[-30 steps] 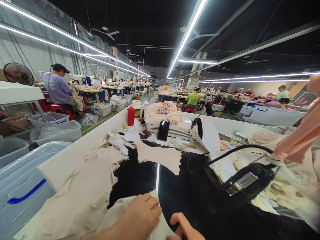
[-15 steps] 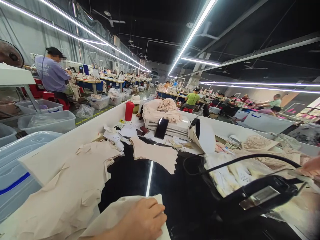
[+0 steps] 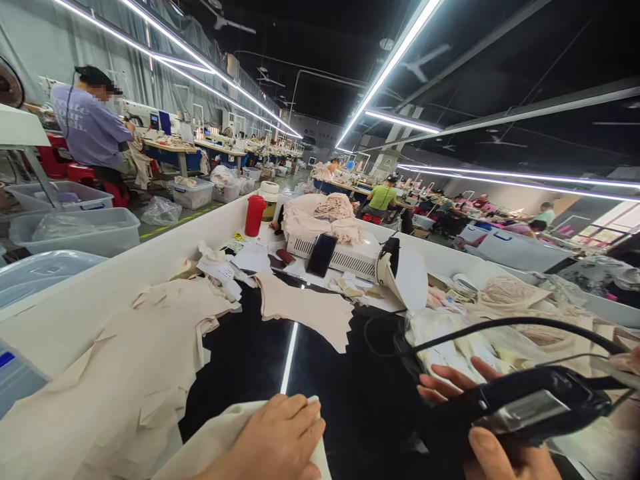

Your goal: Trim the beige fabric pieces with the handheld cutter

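Note:
My left hand (image 3: 285, 433) rests at the bottom centre with its fingers curled over the edge of a pale beige fabric piece (image 3: 220, 437), on a glossy black work surface (image 3: 240, 363). At the right, my right hand (image 3: 493, 453) is closed around a black corded tool (image 3: 520, 407) with a silver plate. Its thumb is on the near side and its fingers show beyond the tool. A cut beige fabric panel (image 3: 305, 310) lies flat ahead of my left hand. Left of it spreads a stack of beige cut pieces (image 3: 115, 360).
Behind the black surface stand a phone (image 3: 321, 255), a white vented box (image 3: 330, 250) topped with folded fabric, and a red bottle (image 3: 255, 215). Plastic bags (image 3: 455, 333) lie at right. A blurred hand (image 3: 627, 360) is at the right edge. A person (image 3: 90, 127) stands far left.
My right hand has come into view and closed around the black tool. My left hand stays on the fabric. The view has turned slightly right.

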A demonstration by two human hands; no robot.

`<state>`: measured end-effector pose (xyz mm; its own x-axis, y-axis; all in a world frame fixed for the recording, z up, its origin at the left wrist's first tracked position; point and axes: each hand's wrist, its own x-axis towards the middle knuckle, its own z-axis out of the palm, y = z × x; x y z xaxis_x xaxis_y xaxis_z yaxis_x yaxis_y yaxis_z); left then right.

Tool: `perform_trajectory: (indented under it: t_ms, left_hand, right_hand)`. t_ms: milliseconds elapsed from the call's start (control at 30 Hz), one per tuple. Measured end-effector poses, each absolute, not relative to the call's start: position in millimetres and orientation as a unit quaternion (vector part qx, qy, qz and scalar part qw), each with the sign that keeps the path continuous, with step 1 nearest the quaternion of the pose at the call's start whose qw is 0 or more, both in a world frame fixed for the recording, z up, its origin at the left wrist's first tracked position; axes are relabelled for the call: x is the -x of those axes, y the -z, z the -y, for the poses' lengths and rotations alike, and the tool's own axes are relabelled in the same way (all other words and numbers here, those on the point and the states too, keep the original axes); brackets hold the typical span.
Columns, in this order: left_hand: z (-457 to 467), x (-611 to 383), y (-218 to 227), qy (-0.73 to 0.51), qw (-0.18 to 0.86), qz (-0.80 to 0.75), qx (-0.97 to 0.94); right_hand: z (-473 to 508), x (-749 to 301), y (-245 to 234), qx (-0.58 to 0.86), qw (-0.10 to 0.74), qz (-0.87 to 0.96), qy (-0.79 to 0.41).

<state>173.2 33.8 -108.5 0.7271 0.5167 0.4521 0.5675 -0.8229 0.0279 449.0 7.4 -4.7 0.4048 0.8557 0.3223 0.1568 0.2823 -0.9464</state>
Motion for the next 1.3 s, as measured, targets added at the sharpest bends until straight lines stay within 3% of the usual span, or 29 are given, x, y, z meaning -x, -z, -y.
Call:
perform_trajectory:
  t_ms: [433, 1300]
  left_hand:
    - [-38.6, -171.4, 111.5, 0.338, 0.151, 0.260, 0.892]
    - [-36.9, -183.5, 101.7, 0.398, 0.182, 0.305, 0.846]
  right_hand:
    - [-52.2, -350.5, 15.7, 0.322, 0.751, 0.486, -0.311]
    - [-63.9, -329.1, 25.2, 0.295, 0.772, 0.460, -0.325]
